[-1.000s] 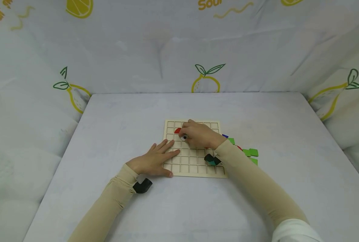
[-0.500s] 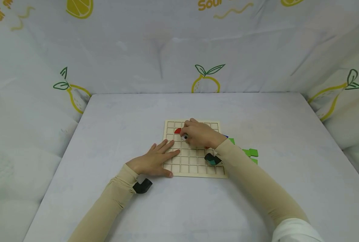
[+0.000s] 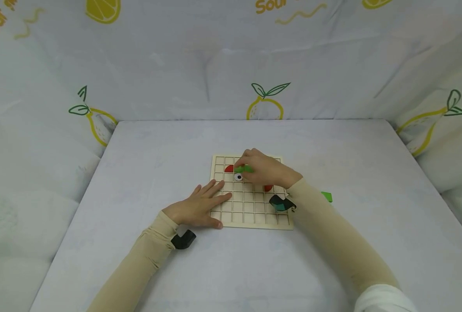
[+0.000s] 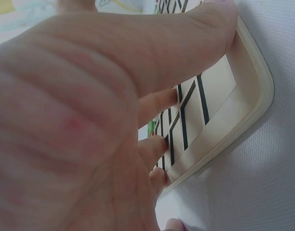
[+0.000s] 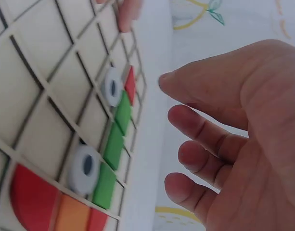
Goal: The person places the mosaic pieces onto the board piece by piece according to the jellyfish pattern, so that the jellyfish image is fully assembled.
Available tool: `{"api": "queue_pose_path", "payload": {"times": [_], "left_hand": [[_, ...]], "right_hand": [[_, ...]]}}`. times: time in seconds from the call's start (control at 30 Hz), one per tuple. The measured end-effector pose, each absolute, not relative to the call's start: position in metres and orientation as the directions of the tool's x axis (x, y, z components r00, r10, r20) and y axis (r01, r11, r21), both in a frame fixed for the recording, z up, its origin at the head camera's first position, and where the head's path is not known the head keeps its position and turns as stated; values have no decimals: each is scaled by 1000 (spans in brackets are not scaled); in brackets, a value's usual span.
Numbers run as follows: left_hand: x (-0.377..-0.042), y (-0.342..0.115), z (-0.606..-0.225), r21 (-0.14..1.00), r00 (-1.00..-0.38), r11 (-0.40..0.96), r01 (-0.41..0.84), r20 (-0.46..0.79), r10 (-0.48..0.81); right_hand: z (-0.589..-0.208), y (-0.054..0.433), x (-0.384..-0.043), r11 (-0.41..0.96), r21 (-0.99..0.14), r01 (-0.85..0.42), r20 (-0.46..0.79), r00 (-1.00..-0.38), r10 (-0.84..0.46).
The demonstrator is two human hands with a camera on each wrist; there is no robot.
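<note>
A wooden grid board (image 3: pixel 248 207) lies on the table. My left hand (image 3: pixel 199 209) rests on its left edge with fingers spread; in the left wrist view the thumb (image 4: pixel 195 38) lies over a corner. Above the upper part of the board is my right hand (image 3: pixel 266 169). In the right wrist view its fingers (image 5: pixel 190 154) are loosely bent, with nothing between them, apart from the board. A white eye piece (image 5: pixel 111 86) sits beside a row of green square tiles (image 5: pixel 113 146) and a red piece (image 5: pixel 130 85). Nearer are a second eye piece (image 5: pixel 83 169), an orange tile (image 5: pixel 69 211) and a red rounded piece (image 5: pixel 34 197).
A green tile (image 3: pixel 327 196) lies on the table right of the board, partly covered by the right sleeve (image 3: pixel 332 229). White fabric with lemon prints (image 3: pixel 265 106) hangs behind and at the sides of the table.
My right hand has let go of the eye piece and shifted up and right, uncovering it and green tiles. The sleeve now covers more loose tiles. The left hand stays put.
</note>
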State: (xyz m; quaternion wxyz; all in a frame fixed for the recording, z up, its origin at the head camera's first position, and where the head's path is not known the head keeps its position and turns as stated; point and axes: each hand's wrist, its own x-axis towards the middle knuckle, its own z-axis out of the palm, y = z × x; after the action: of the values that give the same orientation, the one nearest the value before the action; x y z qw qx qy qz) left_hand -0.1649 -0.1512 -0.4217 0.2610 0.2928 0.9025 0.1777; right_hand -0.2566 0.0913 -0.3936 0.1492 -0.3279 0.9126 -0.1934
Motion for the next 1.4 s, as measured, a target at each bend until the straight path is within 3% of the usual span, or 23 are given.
{"api": "queue_pose_path", "payload": {"times": [0.37,1.07,1.23,1.4], "left_hand": [[-162,-148,-421,465,-696,768,441,-364,620],[-159,-146,-419,484,-703,766,422,-359,614],[-157,-149,-426,480,-735,772,416,-322,596],[-144,-158,-439,489,-803,770,409,-208,558]], "right_hand": [[-361,139,-243,700,-520,-490,-78,-789,-610],[-377,217,-228,864,-415,-284,-224,-889,-399],[-383,230,-225,876,-412,-251,-257,-890,-376],[-386,243,-216,880,-418,-225,-287,-886,-363]]}}
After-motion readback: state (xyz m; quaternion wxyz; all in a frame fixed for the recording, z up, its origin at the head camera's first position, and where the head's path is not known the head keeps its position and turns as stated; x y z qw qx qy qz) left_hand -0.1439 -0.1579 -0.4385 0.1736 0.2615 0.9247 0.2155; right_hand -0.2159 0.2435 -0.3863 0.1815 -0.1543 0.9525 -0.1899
